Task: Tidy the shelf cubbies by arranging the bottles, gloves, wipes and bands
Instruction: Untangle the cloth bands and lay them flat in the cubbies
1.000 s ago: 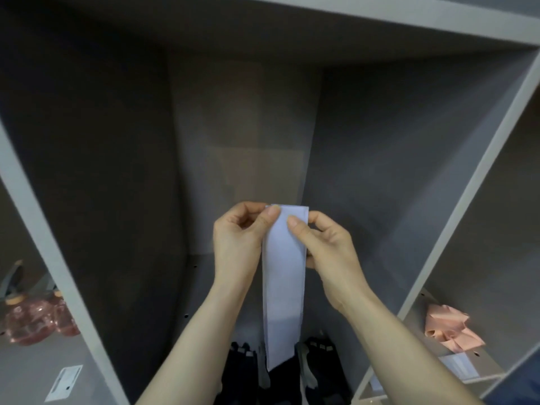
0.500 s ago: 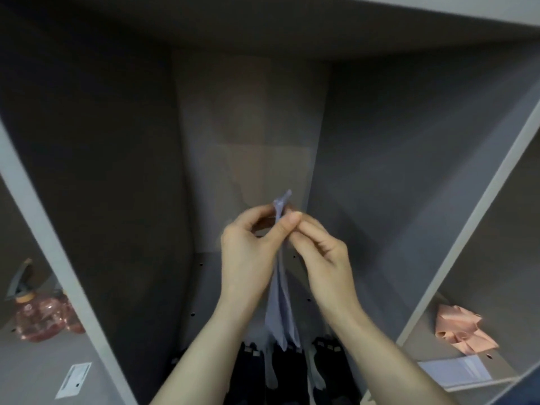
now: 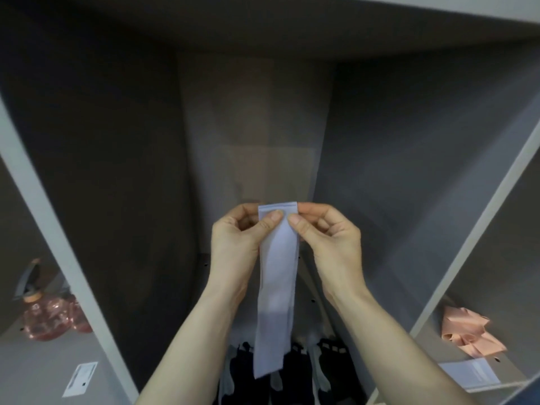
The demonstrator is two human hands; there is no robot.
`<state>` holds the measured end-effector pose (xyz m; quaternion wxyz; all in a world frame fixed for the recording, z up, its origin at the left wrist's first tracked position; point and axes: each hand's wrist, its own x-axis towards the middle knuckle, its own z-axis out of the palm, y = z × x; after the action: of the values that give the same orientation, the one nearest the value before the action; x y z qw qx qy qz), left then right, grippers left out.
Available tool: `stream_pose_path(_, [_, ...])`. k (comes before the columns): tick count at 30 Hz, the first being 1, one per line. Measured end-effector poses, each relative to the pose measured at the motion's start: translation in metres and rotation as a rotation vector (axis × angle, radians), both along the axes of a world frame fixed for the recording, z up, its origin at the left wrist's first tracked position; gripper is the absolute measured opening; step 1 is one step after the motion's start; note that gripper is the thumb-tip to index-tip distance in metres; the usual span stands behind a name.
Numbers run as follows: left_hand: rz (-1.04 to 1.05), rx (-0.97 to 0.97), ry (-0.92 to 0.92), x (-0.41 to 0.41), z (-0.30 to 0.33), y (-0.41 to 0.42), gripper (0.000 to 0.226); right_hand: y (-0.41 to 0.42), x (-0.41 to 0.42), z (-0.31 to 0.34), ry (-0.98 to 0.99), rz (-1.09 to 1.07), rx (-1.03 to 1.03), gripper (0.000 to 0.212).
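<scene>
A long pale lilac band hangs flat and vertical in front of the middle cubby. My left hand pinches its top left corner with thumb and fingers. My right hand pinches its top right corner the same way. Below the band, black and grey gloves lie on the cubby floor, partly hidden by my forearms. A pink bottle with a grey cap stands in the left cubby. A crumpled pink band lies in the right cubby.
Grey dividers wall off the middle cubby on both sides. A white label lies on the left cubby floor. A flat white packet lies in front of the pink band on the right.
Half a second ago the band was bunched between my fingers; now it is spread flat again, held by both top corners, as it was one second ago.
</scene>
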<state>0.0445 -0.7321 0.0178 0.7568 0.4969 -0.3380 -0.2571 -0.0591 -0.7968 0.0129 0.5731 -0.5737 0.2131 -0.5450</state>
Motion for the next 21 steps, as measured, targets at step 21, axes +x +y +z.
stream_pose_path(21, [0.086,-0.120,0.256,-0.013,0.013,-0.008,0.009,0.017,-0.042,-0.086,0.441,0.433,0.217,0.017])
